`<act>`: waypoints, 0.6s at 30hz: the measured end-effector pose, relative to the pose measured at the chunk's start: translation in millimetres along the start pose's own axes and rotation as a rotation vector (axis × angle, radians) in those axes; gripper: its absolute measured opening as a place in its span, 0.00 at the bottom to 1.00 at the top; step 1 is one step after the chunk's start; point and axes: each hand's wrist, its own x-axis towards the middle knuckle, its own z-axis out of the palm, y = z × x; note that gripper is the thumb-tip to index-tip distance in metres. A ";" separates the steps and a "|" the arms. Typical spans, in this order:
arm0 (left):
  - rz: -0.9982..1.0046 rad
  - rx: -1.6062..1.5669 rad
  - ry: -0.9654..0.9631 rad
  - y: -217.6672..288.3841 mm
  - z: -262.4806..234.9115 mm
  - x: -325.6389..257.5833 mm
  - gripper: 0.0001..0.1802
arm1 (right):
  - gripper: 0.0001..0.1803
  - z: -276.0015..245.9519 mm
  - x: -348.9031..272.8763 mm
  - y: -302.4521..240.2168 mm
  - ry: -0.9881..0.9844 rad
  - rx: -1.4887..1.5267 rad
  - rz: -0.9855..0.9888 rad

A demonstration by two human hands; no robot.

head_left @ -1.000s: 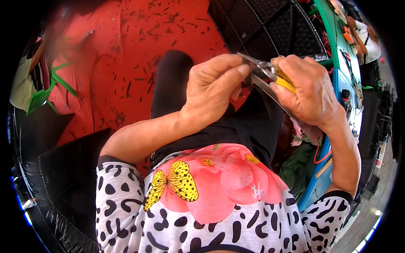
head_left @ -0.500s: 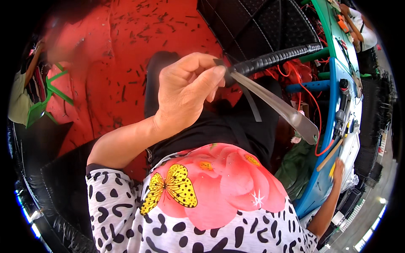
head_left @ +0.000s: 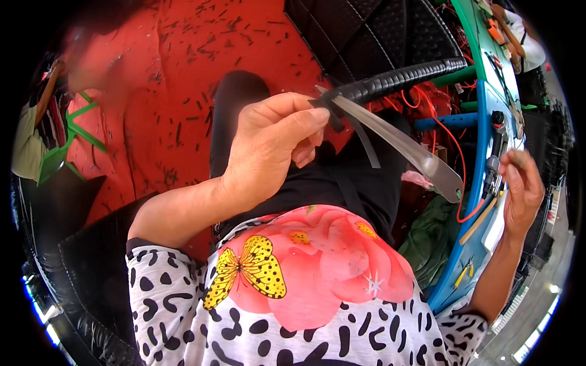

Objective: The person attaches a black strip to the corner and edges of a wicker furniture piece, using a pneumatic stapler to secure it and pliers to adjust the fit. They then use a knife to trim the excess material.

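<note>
My left hand (head_left: 274, 146) is closed, pinching a short dark strip (head_left: 326, 108) between thumb and fingers. That strip is at the near end of a black ribbed, wrapped bar (head_left: 403, 79). A flat metal tool (head_left: 409, 149), with a wide rounded end and a hole in it, sticks out from the same end and slants down to the right. Below it hangs a thin grey strip (head_left: 366, 145). My right hand (head_left: 524, 192) is raised over the blue bench (head_left: 448, 287), fingers loosely bent and thumb apart, with nothing visible in it.
A yellow-handled tool (head_left: 464, 276), a wooden stick (head_left: 479, 221) and a black power tool (head_left: 495, 143) lie on the bench. An orange-red hose (head_left: 459, 165) loops beside it. Behind the bar stands a black quilted panel (head_left: 372, 36). Dark scraps litter the red floor (head_left: 183, 61).
My right hand has moved up and away from the yellow-handled tool, along the bench. My left hand has shifted slightly downward, still pinching the strip; the metal tool has tilted a little.
</note>
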 end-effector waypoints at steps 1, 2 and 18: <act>0.005 -0.008 0.011 0.1 -1.8 -1.4 0.05 | 0.12 27.3 21.4 -36.9 -0.201 0.098 -0.175; 0.003 -0.045 0.029 0.1 -6.0 -3.6 0.05 | 0.12 61.4 38.5 -64.6 -0.322 0.156 -0.221; 0.323 0.150 -0.115 -18.6 -35.1 39.1 0.06 | 0.27 109.5 30.7 -80.3 -0.621 -0.393 -0.458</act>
